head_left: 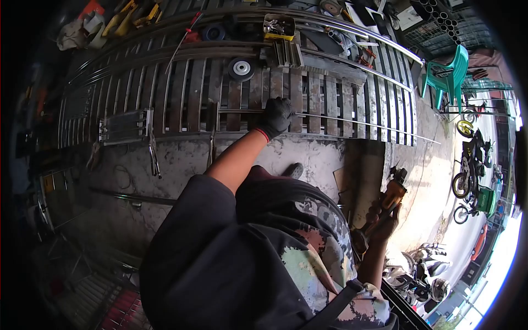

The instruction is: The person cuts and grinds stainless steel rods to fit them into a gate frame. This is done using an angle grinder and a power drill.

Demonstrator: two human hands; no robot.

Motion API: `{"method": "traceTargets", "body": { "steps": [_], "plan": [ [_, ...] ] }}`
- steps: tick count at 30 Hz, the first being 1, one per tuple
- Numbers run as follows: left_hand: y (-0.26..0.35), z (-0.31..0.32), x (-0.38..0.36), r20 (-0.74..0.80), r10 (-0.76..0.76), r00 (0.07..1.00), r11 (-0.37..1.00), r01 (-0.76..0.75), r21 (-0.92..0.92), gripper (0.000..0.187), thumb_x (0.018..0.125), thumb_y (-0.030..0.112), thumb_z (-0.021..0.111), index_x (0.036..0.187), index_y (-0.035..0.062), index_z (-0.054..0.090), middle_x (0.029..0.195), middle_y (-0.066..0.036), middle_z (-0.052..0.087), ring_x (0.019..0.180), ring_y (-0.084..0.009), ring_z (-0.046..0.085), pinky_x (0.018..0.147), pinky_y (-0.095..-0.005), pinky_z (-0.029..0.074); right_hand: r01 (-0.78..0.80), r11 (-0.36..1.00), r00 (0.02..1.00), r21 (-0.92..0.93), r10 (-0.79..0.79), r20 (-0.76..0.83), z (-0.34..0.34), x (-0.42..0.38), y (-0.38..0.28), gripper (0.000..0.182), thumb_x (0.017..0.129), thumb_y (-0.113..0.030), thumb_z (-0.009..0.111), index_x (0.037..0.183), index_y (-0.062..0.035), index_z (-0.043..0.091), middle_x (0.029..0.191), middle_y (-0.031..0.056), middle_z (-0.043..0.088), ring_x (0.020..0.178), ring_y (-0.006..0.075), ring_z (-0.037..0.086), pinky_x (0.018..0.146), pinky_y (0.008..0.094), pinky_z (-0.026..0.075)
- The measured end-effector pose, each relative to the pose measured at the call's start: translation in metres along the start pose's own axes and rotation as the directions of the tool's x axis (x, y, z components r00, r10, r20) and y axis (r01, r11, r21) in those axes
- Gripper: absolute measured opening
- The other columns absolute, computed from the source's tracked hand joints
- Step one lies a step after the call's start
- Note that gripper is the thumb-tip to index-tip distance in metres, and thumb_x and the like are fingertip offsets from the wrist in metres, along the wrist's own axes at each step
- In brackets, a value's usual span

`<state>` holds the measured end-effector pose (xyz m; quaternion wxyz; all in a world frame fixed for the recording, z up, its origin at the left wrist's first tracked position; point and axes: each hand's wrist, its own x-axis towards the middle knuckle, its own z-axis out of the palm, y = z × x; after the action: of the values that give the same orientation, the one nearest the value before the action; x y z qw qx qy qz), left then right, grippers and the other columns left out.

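Note:
My left hand, in a dark glove with a red cuff, is closed around a thin metal rod lying across the slatted metal bench. The rod's right end sticks out past the bench edge. Low on the right, beside my body, my right hand grips a yellow-and-black power tool, held away from the rod. A round disc rests on the slats above my left hand.
A yellow box of small parts and short metal bars sit at the bench's back. Clamp-like tools hang at its front edge. A green chair stands right, with motorcycles beyond. Long tubes run along the back.

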<state>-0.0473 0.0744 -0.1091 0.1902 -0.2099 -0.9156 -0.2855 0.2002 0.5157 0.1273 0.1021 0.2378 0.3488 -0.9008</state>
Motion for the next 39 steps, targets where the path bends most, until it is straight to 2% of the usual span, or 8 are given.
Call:
{"method": "traceTargets", "body": {
  "steps": [9, 17, 18, 21, 22, 26, 31, 39],
  "plan": [
    [-0.001, -0.002, 0.0, -0.008, -0.007, 1.0, 1.0, 0.007, -0.018, 0.014, 0.09, 0.031, 0.081, 0.091, 0.0174, 0.078, 0.097, -0.011, 0.071, 0.092, -0.0381, 0.068, 0.078, -0.0548, 0.051, 0.039, 0.998, 0.979, -0.056, -0.05, -0.2, 0.001, 0.002, -0.002, 0.082, 0.113, -0.076, 0.043, 0.146, -0.0034, 0.059, 0.083, 0.0062, 0.051, 0.06, 0.0161, 0.045, 0.052, 0.0303, 0.041],
    [-0.004, -0.022, 0.006, 0.255, 0.002, 0.967, 0.991, -0.036, 0.128, 0.02, 0.099, 0.038, 0.075, 0.099, 0.0198, 0.082, 0.1, -0.008, 0.074, 0.097, -0.0357, 0.071, 0.083, -0.0538, 0.055, -0.023, 1.0, 0.993, -0.015, 0.021, -0.119, -0.008, 0.018, -0.014, 0.097, 0.1, -0.094, 0.046, 0.133, -0.0051, 0.066, 0.076, 0.0039, 0.048, 0.057, 0.017, 0.043, 0.05, 0.0315, 0.039],
    [-0.004, -0.024, 0.004, 0.237, -0.004, 0.972, 0.992, -0.026, 0.121, 0.02, 0.099, 0.039, 0.074, 0.1, 0.02, 0.082, 0.101, -0.008, 0.074, 0.097, -0.0355, 0.071, 0.083, -0.0536, 0.055, -0.009, 0.994, 0.999, -0.11, 0.006, -0.032, -0.011, 0.021, -0.015, 0.094, 0.101, -0.092, 0.046, 0.135, -0.0072, 0.066, 0.082, 0.0072, 0.061, 0.058, 0.0197, 0.052, 0.05, 0.0326, 0.044],
    [-0.004, -0.03, -0.005, 0.201, -0.019, 0.979, 0.982, -0.019, 0.187, 0.021, 0.099, 0.039, 0.074, 0.103, 0.02, 0.083, 0.105, -0.007, 0.076, 0.1, -0.0349, 0.07, 0.087, -0.0529, 0.054, -0.057, 0.969, 0.933, -0.239, -0.033, -0.358, -0.017, 0.023, -0.013, 0.088, 0.104, -0.088, 0.046, 0.138, -0.0096, 0.067, 0.097, 0.0135, 0.074, 0.066, 0.0243, 0.065, 0.053, 0.0347, 0.052],
    [0.0, -0.03, -0.002, 0.186, -0.019, 0.982, 0.977, -0.022, 0.214, 0.022, 0.099, 0.039, 0.074, 0.104, 0.0199, 0.083, 0.106, -0.007, 0.076, 0.1, -0.0347, 0.07, 0.088, -0.0527, 0.054, -0.079, 0.976, 0.974, -0.202, 0.032, -0.225, -0.038, 0.026, -0.011, 0.078, 0.107, -0.08, 0.052, 0.141, -0.0117, 0.067, 0.111, 0.017, 0.08, 0.076, 0.0272, 0.073, 0.056, 0.0361, 0.057],
    [0.001, -0.031, -0.001, 0.128, -0.064, 0.99, 0.995, 0.054, 0.079, 0.02, 0.097, 0.036, 0.076, 0.102, 0.0181, 0.082, 0.103, -0.007, 0.077, 0.097, -0.0362, 0.069, 0.087, -0.0519, 0.052, -0.198, 0.883, 0.928, -0.425, 0.029, -0.372, 0.0, 0.031, 0.01, 0.053, 0.107, -0.06, 0.072, 0.132, -0.0124, 0.069, 0.087, 0.0019, 0.066, 0.07, 0.0149, 0.065, 0.054, 0.0303, 0.049],
    [0.002, -0.021, 0.003, 0.161, -0.135, 0.978, 0.986, 0.149, -0.076, 0.023, 0.095, 0.035, 0.082, 0.103, 0.0144, 0.085, 0.106, -0.011, 0.079, 0.101, -0.0374, 0.074, 0.088, -0.0527, 0.057, -0.235, 0.671, 0.859, -0.704, -0.195, -0.473, 0.075, 0.04, 0.029, 0.039, 0.106, -0.041, 0.081, 0.101, -0.0058, 0.066, 0.076, 0.0021, 0.064, 0.06, 0.0153, 0.068, 0.056, 0.0334, 0.056],
    [0.01, -0.033, 0.009, 0.115, -0.213, 0.97, 0.971, 0.223, -0.08, 0.017, 0.092, 0.031, 0.083, 0.101, 0.0161, 0.085, 0.096, -0.015, 0.077, 0.092, -0.0422, 0.07, 0.083, -0.0545, 0.055, -0.297, 0.734, 0.893, -0.611, -0.013, -0.449, 0.101, 0.075, 0.045, 0.046, 0.114, -0.05, 0.067, 0.101, -0.0057, 0.062, 0.077, 0.0052, 0.063, 0.057, 0.0178, 0.064, 0.055, 0.0378, 0.059]
  ]
}}
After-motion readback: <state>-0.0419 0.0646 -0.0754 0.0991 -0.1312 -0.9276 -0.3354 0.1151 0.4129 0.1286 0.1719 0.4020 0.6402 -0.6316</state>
